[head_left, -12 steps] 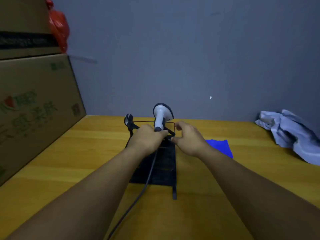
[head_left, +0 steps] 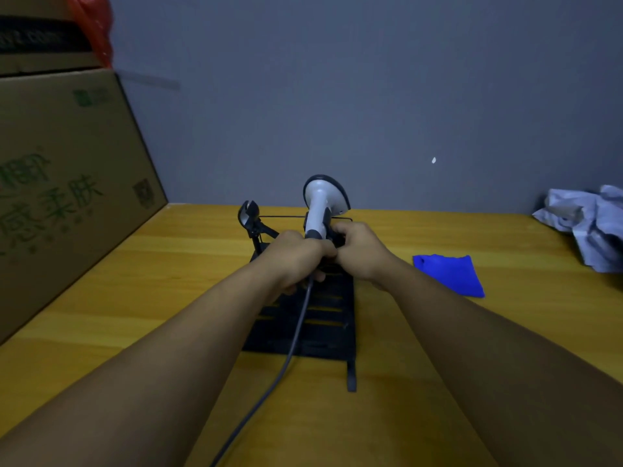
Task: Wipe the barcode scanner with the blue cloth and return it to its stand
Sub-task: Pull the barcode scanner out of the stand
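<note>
The white and grey barcode scanner (head_left: 322, 200) stands upright over the black slatted stand (head_left: 323, 318) in the middle of the wooden table. My left hand (head_left: 296, 256) is closed around the scanner's handle, and its grey cable (head_left: 286, 362) runs down toward me. My right hand (head_left: 362, 251) grips the dark part of the stand just right of the handle, touching my left hand. The blue cloth (head_left: 450, 274) lies flat on the table to the right, apart from both hands.
A black clamp arm (head_left: 251, 219) rises from the stand's far left. Large cardboard boxes (head_left: 67, 183) line the table's left side, with a red bag (head_left: 92, 25) on top. A crumpled pale cloth (head_left: 593, 224) lies at the far right. A grey wall is behind.
My right hand has closed in against the left hand and the stand beside the scanner's handle. The scanner has stayed upright in my left hand.
</note>
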